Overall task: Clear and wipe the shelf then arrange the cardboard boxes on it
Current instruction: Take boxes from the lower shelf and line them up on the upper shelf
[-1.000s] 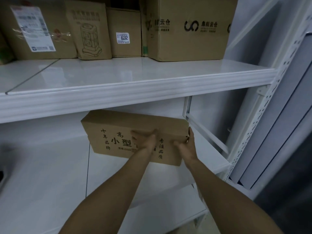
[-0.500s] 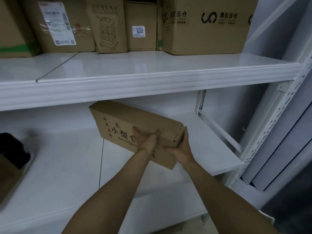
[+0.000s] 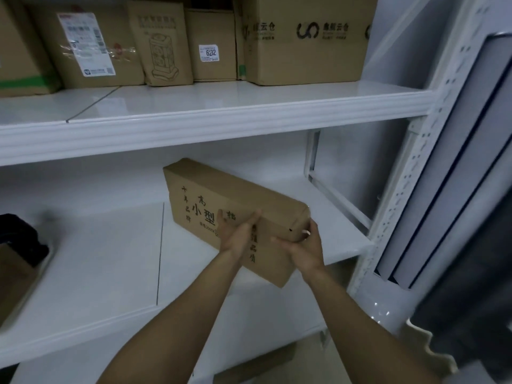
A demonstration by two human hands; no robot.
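Just one cardboard box (image 3: 221,200), running toward 10 o'clock from two hands: left hand (image 3: 237,236) flat against its face, right hand (image 3: 304,249) curled round its end; five stacked boxes (image 3: 304,56) at 12 o'clock.

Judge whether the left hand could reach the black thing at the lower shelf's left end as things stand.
Probably yes: bare shelf lies between the left hand and the black thing, nothing blocking. But that hand presses the box and would have to leave it first.

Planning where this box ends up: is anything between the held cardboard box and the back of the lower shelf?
Nothing visible does. The left hand and right hand touch the cardboard box directly, and the lower shelf behind it shows bare white. A dark object sits far left, apart.
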